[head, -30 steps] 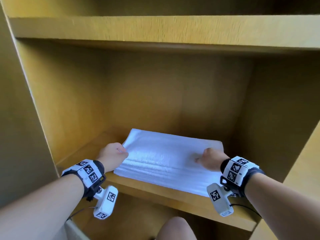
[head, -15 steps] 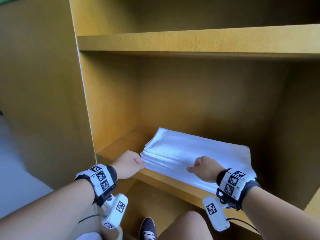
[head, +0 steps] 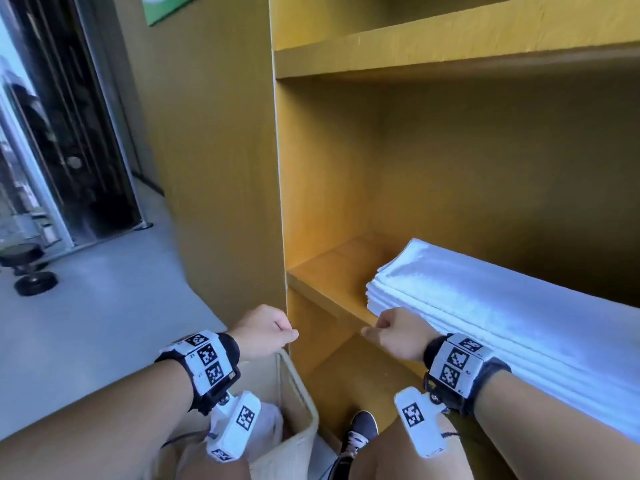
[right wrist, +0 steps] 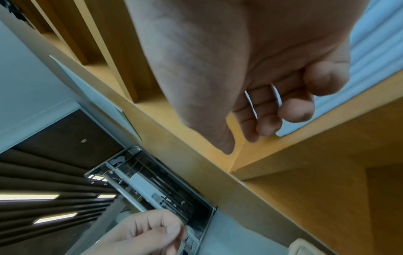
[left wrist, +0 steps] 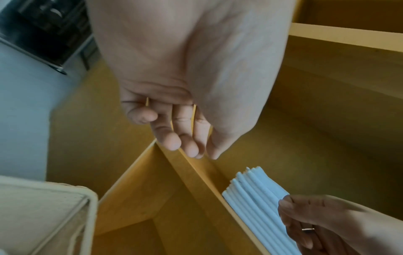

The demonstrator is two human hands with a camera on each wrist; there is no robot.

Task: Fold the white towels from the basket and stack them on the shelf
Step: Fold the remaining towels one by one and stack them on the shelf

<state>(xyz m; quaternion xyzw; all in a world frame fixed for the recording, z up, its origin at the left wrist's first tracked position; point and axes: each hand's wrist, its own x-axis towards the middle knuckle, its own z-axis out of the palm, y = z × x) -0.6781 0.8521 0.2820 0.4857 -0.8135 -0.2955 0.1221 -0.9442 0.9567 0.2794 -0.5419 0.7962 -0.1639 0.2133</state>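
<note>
Towel stack (head: 502,306): folded, on the shelf (head: 332,282), right of its bare left end. Left hand (head: 265,329) and right hand (head: 398,336): both now drawn back off the stack, fingers loosely curled, holding nothing. Basket (head: 301,420): near left, white cloth inside. Judgement: placement done, next towel due.

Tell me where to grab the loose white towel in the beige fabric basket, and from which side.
Come from above through the open top of the beige basket. Pinch the highest bunched part of the white towel; it lies crumpled, with no clear edge showing. The left hand, hovering empty just above, seems the nearer one.
</note>
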